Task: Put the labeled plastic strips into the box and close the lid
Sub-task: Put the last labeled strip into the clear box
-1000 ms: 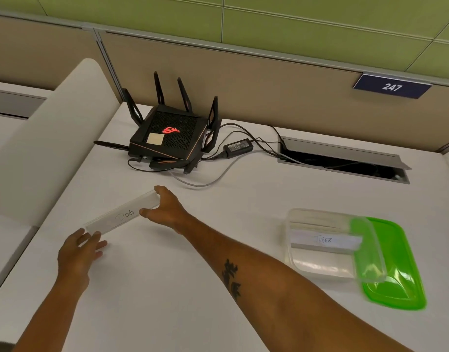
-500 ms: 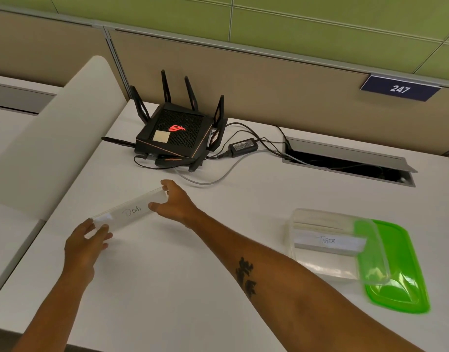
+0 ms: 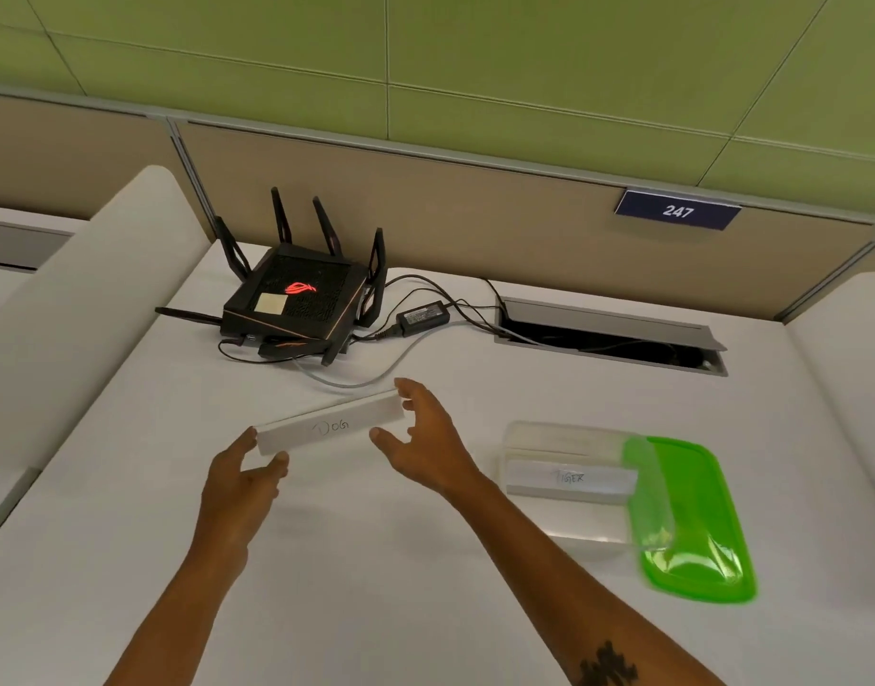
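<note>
Your left hand [image 3: 241, 480] reaches forward from the 7 o'clock side of the view, forearm extended and fingers curled around the near-left end of the strip marked "DOG" [image 3: 329, 429], thumb on its lower edge. Your right hand [image 3: 423, 445] comes in from 5 o'clock, forearm crossing the worktop [image 3: 376, 611] diagonally, a tattoo visible near the elbow. Its thumb and fingers are spread around the far-right end of the same strip, thumb below and fingers above; contact at the fingertips looks light, and you cannot tell how firmly this hand grips. The strip spans the two hands, tilted with its right end toward 1 o'clock, label face up toward you. Whether it is lifted clear of the worktop cannot be told. The clear plastic box [image 3: 569, 487] stands open at 3 o'clock of your right hand, well apart from the strip. Inside it lies a second strip marked "TIGER" [image 3: 571, 480], flat and roughly level across the box. The green lid [image 3: 692, 522] lies at the box's 3 o'clock side, its left edge overlapping the box's right wall. A black router [image 3: 296, 302] sits at 12 o'clock of the hands, near the partition.
</note>
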A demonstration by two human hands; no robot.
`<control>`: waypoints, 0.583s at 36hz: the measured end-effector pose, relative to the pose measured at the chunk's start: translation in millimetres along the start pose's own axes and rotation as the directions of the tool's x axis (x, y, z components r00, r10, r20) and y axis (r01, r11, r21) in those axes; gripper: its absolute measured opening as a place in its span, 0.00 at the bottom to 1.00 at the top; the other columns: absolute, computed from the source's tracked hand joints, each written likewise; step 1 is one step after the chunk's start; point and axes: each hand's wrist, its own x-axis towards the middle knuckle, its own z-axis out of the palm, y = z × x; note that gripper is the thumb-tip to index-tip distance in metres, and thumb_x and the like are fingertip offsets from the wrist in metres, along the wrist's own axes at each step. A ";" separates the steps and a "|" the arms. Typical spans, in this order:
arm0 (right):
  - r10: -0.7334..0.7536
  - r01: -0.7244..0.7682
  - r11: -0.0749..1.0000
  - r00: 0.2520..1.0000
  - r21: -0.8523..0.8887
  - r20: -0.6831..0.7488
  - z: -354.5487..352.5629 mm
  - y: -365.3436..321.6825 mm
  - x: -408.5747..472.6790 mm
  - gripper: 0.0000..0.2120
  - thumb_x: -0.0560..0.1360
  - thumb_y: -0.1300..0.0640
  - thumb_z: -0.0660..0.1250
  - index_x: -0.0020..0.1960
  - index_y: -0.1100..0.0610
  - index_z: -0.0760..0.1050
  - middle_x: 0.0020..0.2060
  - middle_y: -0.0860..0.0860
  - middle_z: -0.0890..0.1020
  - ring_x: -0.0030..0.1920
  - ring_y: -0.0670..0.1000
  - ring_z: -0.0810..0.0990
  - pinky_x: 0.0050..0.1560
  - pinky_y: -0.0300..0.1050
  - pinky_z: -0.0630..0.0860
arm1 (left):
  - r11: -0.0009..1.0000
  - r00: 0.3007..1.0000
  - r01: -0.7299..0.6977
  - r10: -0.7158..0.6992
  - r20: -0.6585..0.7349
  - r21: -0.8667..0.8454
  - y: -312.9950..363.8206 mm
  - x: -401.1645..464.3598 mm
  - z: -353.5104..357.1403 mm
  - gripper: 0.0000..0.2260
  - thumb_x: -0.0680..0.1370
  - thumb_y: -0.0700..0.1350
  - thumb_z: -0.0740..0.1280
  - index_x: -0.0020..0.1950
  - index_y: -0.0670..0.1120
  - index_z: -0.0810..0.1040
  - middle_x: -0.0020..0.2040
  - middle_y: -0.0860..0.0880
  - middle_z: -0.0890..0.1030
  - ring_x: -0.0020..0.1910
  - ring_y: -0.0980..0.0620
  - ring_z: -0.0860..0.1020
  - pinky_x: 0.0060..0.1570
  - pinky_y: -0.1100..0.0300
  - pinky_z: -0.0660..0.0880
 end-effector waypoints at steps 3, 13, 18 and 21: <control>0.022 -0.020 1.000 0.996 0.013 -0.083 -38.8 14.2 -25.9 0.37 0.74 0.48 0.75 0.78 0.46 0.61 0.73 0.45 0.71 0.70 0.46 0.71 0.70 0.52 0.75 | 1.000 0.997 -0.025 0.024 0.079 0.011 10.5 -18.5 33.5 0.27 0.80 0.47 0.71 0.78 0.55 0.69 0.51 0.49 0.85 0.49 0.49 0.83 0.44 0.59 0.76; 0.074 -0.065 0.997 0.956 0.042 -0.285 -164.3 54.8 -91.4 0.34 0.75 0.52 0.76 0.77 0.49 0.65 0.70 0.44 0.73 0.67 0.45 0.73 0.60 0.42 0.78 | 0.968 0.943 -0.218 0.176 0.282 0.127 40.7 -70.9 139.4 0.28 0.80 0.48 0.72 0.77 0.60 0.67 0.66 0.54 0.69 0.50 0.56 0.80 0.44 0.64 0.77; 0.124 -0.110 0.992 0.924 0.059 -0.362 -204.9 78.0 -116.0 0.33 0.75 0.53 0.76 0.76 0.49 0.67 0.67 0.44 0.75 0.64 0.45 0.75 0.53 0.37 0.78 | 0.957 0.914 -0.228 0.147 0.378 0.180 43.0 -91.8 183.3 0.30 0.79 0.49 0.72 0.78 0.63 0.65 0.60 0.59 0.66 0.42 0.57 0.78 0.40 0.69 0.74; 0.167 -0.144 0.986 0.904 0.088 -0.393 -220.4 92.4 -128.1 0.32 0.75 0.54 0.76 0.75 0.49 0.68 0.66 0.44 0.76 0.63 0.46 0.76 0.53 0.41 0.80 | 0.948 0.893 -0.238 0.128 0.431 0.212 42.5 -102.7 205.0 0.32 0.79 0.50 0.72 0.79 0.62 0.63 0.58 0.61 0.66 0.45 0.54 0.78 0.41 0.69 0.74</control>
